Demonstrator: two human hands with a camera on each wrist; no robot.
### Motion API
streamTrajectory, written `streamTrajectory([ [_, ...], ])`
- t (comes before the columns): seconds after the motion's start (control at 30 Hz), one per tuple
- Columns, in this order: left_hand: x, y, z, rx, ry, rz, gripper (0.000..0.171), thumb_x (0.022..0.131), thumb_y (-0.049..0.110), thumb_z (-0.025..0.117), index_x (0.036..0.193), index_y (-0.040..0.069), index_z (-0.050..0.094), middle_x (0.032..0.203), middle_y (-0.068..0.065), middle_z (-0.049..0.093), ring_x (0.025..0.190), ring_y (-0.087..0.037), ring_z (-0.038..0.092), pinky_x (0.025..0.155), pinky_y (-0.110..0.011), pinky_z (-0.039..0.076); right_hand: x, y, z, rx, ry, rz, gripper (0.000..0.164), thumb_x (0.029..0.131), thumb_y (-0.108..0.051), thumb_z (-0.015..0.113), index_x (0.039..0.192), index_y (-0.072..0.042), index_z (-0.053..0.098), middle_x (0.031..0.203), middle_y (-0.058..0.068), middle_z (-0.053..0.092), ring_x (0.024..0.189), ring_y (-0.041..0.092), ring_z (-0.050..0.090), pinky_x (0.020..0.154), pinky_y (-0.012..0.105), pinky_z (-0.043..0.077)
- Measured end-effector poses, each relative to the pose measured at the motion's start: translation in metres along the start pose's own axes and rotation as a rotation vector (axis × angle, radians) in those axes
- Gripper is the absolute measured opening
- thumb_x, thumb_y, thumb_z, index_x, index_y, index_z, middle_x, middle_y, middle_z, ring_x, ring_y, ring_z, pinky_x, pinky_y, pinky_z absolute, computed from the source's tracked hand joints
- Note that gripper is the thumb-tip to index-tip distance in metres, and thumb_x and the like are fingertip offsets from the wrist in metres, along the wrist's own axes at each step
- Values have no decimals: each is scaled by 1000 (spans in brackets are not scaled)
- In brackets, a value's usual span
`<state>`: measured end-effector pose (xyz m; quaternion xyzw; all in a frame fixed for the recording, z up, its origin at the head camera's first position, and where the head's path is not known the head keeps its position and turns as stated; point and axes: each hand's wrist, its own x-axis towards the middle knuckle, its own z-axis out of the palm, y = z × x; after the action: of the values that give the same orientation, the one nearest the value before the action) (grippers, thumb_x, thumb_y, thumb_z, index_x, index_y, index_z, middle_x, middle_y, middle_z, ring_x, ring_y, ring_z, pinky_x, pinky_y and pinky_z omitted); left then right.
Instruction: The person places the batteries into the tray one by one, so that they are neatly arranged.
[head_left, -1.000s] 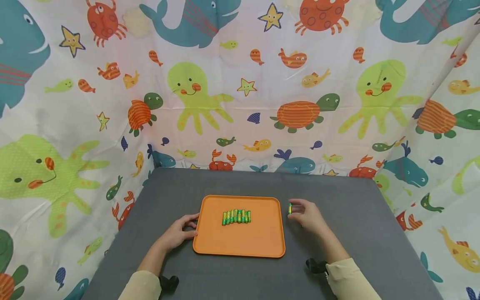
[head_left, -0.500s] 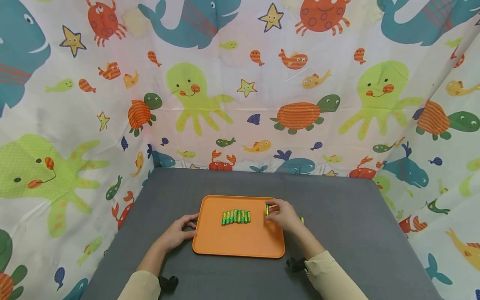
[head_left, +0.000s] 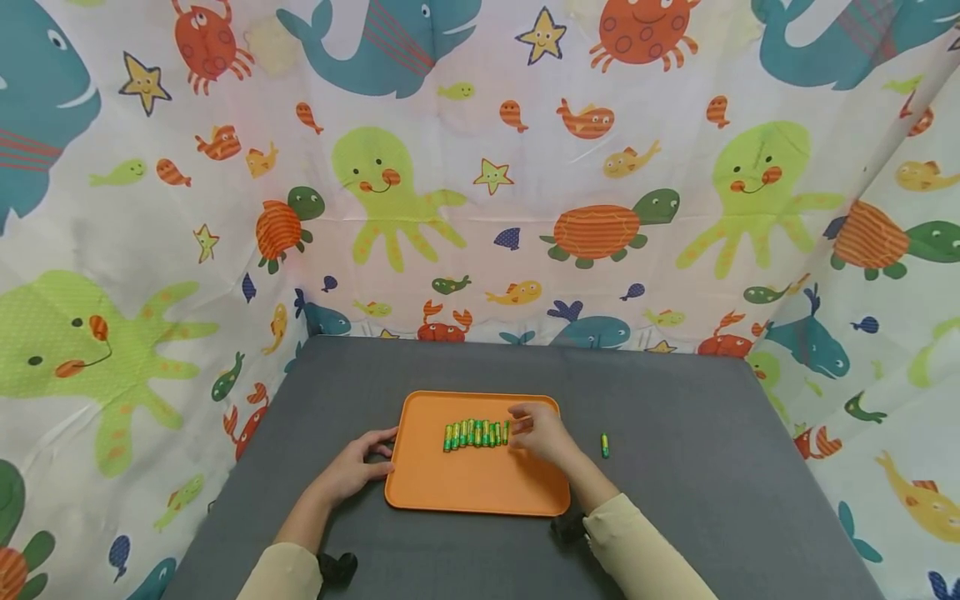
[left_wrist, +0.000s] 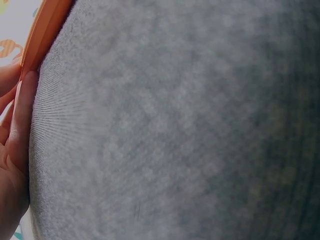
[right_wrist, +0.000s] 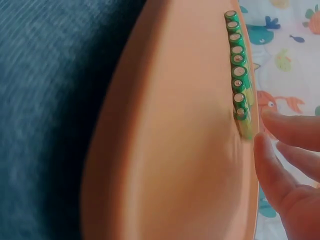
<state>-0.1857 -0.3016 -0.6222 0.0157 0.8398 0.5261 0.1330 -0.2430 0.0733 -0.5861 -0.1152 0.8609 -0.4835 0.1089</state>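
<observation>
Several green and yellow batteries (head_left: pixel 470 433) stand side by side in a row on an orange tray (head_left: pixel 480 492). My right hand (head_left: pixel 542 433) is over the tray at the right end of that row. In the right wrist view, its thumb and fingertips are spread slightly apart beside the end battery (right_wrist: pixel 246 129), with nothing between them. My left hand (head_left: pixel 358 458) rests against the tray's left edge, thumb and index finger apart and touching the rim; part of it also shows in the left wrist view by the orange rim (left_wrist: pixel 44 35).
One more battery (head_left: pixel 604 445) is on the grey tabletop (head_left: pixel 675 400), right of the tray. A white curtain (head_left: pixel 435 200) printed with sea animals surrounds the table at the back and sides. Black straps (head_left: pixel 337 569) are at both wrists.
My right hand has carried a battery leftward from right of the tray to the row's right end and let go of it. The left hand and tray have stayed put.
</observation>
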Motion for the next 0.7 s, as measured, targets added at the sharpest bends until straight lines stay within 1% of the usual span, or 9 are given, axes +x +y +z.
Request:
streamTrajectory([
  [0.17,1,-1,0,3,8,-5,64,91,16,75,150,23,50,139,-3,54,113,-21,55,87,-36,56,0,1,0,-20,8,6,58,83,3,78,138,-4,60,130,16,63,108,29,65,76,38,58],
  [0.33,2,-2,0,10,4,0,64,91,17,76,150,23,50,140,-3,54,113,-21,56,87,-35,55,-5,5,-8,-18,36,1,58,82,2,79,137,-4,61,130,16,64,106,28,66,77,38,58],
  [0.57,3,-4,0,6,-6,7,65,92,17,75,151,23,49,142,-4,53,115,-23,55,87,-35,54,-14,12,-27,-52,105,-1,56,82,0,80,135,-6,63,130,14,64,107,29,66,79,38,58],
  [0.7,2,-3,-1,16,-7,9,65,92,17,74,151,23,48,142,-5,52,116,-23,55,86,-33,54,-19,15,-39,-58,131,0,56,83,-1,80,135,-5,63,133,16,64,110,31,65,78,36,58],
])
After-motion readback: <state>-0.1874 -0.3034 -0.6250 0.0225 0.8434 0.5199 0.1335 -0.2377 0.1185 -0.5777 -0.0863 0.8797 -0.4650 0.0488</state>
